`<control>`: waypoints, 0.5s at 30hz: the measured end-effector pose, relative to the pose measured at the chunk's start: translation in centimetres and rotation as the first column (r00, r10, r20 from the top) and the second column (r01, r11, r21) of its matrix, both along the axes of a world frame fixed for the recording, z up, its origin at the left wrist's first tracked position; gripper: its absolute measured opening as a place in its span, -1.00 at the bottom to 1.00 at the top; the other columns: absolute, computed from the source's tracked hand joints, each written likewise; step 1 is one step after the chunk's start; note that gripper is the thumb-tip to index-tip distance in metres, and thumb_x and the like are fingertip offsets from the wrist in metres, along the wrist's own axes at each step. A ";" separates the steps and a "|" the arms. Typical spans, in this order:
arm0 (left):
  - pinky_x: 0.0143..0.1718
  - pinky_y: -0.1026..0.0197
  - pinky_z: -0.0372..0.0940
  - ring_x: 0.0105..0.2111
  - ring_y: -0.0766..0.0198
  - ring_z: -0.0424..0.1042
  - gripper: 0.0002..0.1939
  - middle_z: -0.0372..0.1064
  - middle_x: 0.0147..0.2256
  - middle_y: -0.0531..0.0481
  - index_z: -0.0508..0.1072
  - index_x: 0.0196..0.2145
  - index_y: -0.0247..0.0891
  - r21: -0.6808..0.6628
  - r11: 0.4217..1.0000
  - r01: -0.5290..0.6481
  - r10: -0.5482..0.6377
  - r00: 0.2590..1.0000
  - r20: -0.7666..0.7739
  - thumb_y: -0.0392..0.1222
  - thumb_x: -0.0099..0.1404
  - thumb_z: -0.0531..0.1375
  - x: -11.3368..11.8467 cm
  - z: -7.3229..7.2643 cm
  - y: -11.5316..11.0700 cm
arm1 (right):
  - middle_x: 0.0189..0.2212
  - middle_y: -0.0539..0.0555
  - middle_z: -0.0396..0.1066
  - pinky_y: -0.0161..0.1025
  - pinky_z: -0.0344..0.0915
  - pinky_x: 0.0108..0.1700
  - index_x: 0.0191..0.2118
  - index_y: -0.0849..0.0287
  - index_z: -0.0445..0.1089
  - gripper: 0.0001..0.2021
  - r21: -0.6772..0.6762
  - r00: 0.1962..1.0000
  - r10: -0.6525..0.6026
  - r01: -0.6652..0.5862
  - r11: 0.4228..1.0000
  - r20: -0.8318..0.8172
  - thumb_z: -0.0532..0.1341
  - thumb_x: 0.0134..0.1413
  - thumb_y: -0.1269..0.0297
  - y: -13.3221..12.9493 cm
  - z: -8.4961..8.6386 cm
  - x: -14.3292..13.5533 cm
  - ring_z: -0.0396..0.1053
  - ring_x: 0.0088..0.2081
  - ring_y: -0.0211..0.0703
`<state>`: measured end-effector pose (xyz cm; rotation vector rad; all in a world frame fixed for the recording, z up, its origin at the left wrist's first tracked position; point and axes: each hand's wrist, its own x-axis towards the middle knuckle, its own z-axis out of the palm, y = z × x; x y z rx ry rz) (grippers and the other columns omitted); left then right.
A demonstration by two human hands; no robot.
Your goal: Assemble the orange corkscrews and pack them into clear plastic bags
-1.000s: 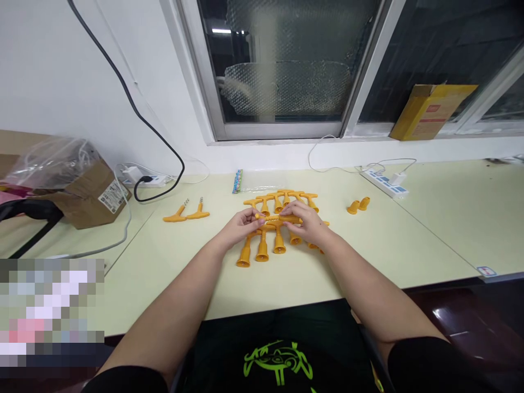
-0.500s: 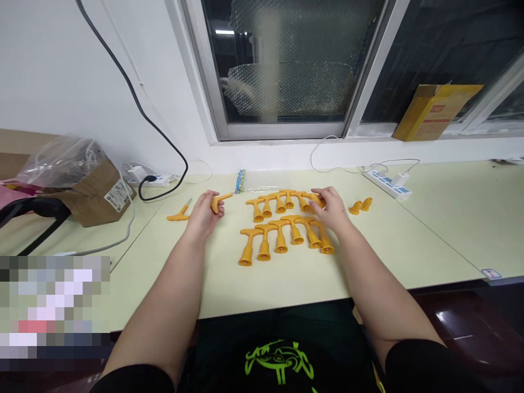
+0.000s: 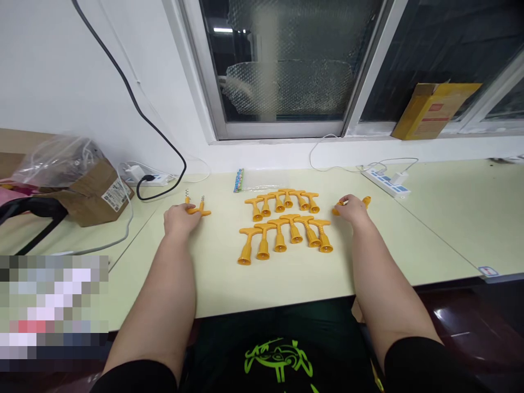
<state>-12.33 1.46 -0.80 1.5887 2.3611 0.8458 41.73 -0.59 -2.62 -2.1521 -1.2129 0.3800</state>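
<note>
- Over on the left, reaching with the left hand (image 3: pixel 178 219) to the two loose T-handles (image 3: pixel 206 213), right at the near one's crossbar by the look of it.
- Impossible to tell how far apart or together to call the left fingers, being mostly hidden behind the back of the hand.
- Pointing away from the wrist, just past that hand: two metal spirals (image 3: pixel 202 199), set on the handles' stems.
- And on the right, pinching with the right hand (image 3: pixel 354 208), fingers drawn together on the rim area of one loose orange cup (image 3: pixel 336 209).
- Just beside that hand, partly hidden behind it: a second orange cup (image 3: pixel 367 201).
- Between the two hands, lying on the counter (image 3: pixel 278 289) in two rows: the far row (image 3: pixel 279 204) and the near row (image 3: pixel 280 237), six assembled pieces in each, with flared ends towards the wearer.
- Beyond the far row, flat by the wall: a clear plastic bag (image 3: pixel 264 181) with a colourful strip along one edge.
</note>
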 end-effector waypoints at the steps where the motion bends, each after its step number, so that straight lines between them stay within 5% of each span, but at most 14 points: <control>1: 0.18 -0.24 0.25 0.17 -0.31 0.35 -0.60 0.43 0.10 -0.38 0.58 -0.11 -0.27 -0.008 1.000 -0.001 0.001 1.000 -0.008 -0.17 0.06 0.38 0.0 -0.2 0.1 | -0.43 0.08 0.37 -0.02 0.33 -0.17 -0.27 0.14 0.38 -0.77 0.016 1.000 -0.008 0.008 1.000 0.002 0.31 -0.15 0.34 0.0 -0.1 0.2 0.36 -0.33 -0.03; 6: 0.17 -0.22 0.26 0.18 -0.31 0.34 -0.64 0.42 0.11 -0.35 0.58 -0.15 -0.24 -0.049 0.999 -0.018 0.015 0.998 -0.058 -0.11 0.07 0.38 -0.2 -0.8 0.8 | -0.50 0.00 0.34 -0.09 0.28 -0.23 -0.19 0.12 0.36 -0.74 0.100 1.000 0.019 -0.019 0.995 0.006 0.29 -0.07 0.28 -0.3 0.3 -0.3 0.33 -0.41 -0.09; 10: 0.16 -0.30 0.24 0.21 -0.37 0.26 -0.61 0.39 0.12 -0.38 0.59 -0.13 -0.22 -0.079 0.996 -0.035 0.032 0.999 -0.033 -0.10 0.05 0.39 -0.4 -1.2 1.1 | -0.53 -0.07 0.29 -0.19 0.20 -0.28 -0.15 0.08 0.40 -0.75 0.223 0.969 0.238 -0.246 0.943 0.060 0.23 0.06 0.12 -0.8 1.1 -2.3 0.27 -0.44 -0.15; 15: 0.15 -0.47 0.16 0.19 -0.46 0.25 -0.67 0.42 0.07 -0.38 0.60 -0.21 -0.18 0.003 1.000 -0.025 0.025 1.000 -0.010 -0.07 0.03 0.41 -0.7 -1.6 1.3 | -0.48 -0.04 0.31 -0.22 0.19 -0.32 -0.16 0.11 0.46 -0.75 0.183 0.885 0.457 -0.466 0.865 0.093 0.23 0.09 0.11 -1.0 1.1 -4.4 0.26 -0.43 -0.18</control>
